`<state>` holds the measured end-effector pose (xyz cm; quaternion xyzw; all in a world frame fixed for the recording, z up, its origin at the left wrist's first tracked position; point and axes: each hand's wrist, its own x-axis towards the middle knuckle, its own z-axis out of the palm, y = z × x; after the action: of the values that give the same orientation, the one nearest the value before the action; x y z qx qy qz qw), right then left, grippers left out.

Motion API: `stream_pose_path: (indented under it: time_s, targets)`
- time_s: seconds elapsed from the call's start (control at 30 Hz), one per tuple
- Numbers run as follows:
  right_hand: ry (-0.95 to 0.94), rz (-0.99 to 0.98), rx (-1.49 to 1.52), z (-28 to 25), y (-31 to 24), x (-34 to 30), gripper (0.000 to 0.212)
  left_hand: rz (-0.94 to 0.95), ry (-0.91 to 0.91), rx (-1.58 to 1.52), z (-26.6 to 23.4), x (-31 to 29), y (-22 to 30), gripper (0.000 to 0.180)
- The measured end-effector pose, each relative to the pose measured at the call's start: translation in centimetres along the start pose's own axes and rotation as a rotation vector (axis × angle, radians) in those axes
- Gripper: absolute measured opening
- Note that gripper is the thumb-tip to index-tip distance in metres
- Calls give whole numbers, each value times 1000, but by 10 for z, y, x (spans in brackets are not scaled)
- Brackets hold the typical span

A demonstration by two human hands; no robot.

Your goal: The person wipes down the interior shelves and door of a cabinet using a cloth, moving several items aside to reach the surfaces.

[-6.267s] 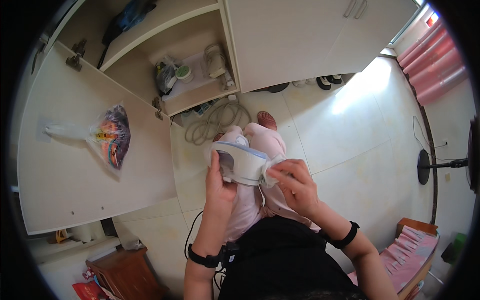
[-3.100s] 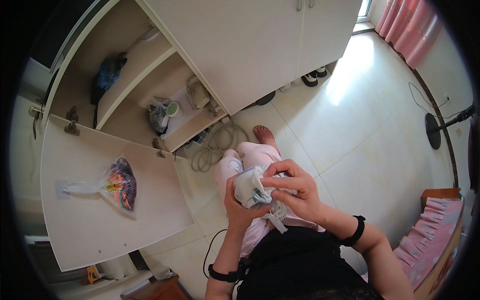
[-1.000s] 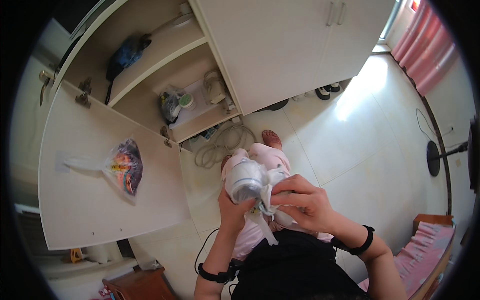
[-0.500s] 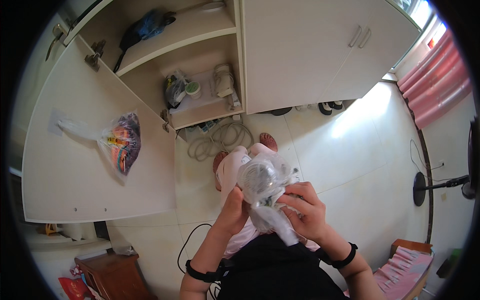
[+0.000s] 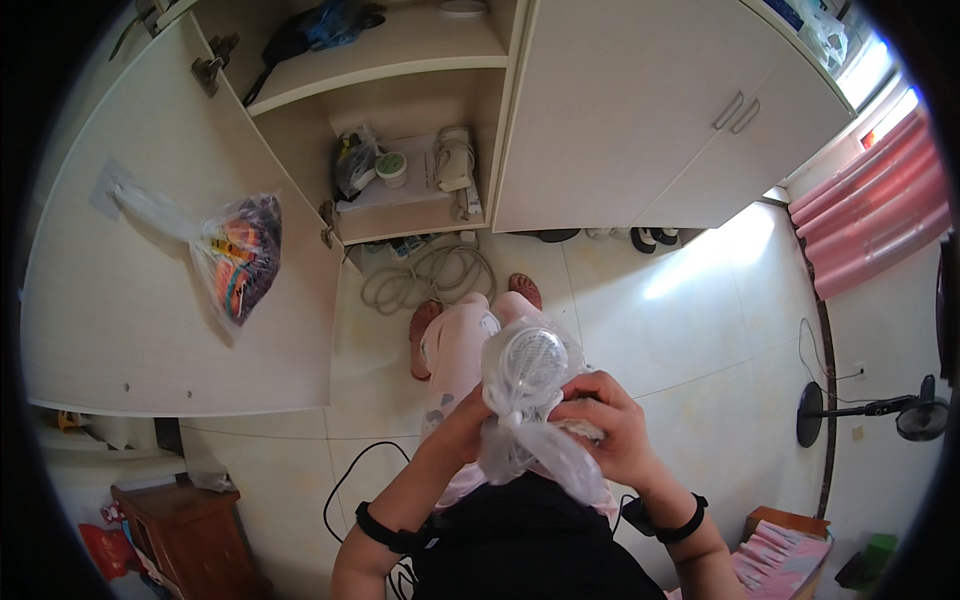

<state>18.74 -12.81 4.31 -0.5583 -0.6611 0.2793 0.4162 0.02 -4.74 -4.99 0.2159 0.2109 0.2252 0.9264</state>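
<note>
A clear plastic bag (image 5: 515,445) is held in front of my lap, knotted or bunched at its middle. Inside its upper part sits a round thing (image 5: 533,362) with a pale, mesh-like face; its exact kind is unclear. My left hand (image 5: 462,425) is closed around the bag's left side, its fingers mostly hidden behind it. On the right, my right hand (image 5: 612,428) grips the bag near the bunched part with curled fingers, and something whitish shows under them. The loose end of the bag hangs toward my body.
Ahead, a cabinet shelf (image 5: 400,222) holds a white tub (image 5: 391,169) and a corded pale device (image 5: 453,160). The cabinet door (image 5: 130,310) stands open at left, with a bag of colourful items (image 5: 245,260) hanging on it. A coiled hose (image 5: 425,280) lies by my feet.
The bag has turned in my hands, so the round mesh face and the bunched middle show more plainly. The whole view has shifted slightly.
</note>
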Motion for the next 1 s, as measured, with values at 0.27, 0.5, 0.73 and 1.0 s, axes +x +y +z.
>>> stream_pose_path:
  time_s: [0.27, 0.5, 0.73, 1.0]
  targets:
    - [176, -111, 40, -1, -2, 38, 36, -71, -94, -209, 4, 6, -5, 62]
    - [-55, -280, -73, 19, 10, 4, 37, 107, -24, -233, -27, 28, 1, 67]
    - [1, 60, 396, -12, 18, 11, 31, 184, 57, 81, -11, 16, 23, 53]
    - [-121, -276, -66, 24, 28, 38, 43, 163, 254, 185, -12, 31, 16, 63]
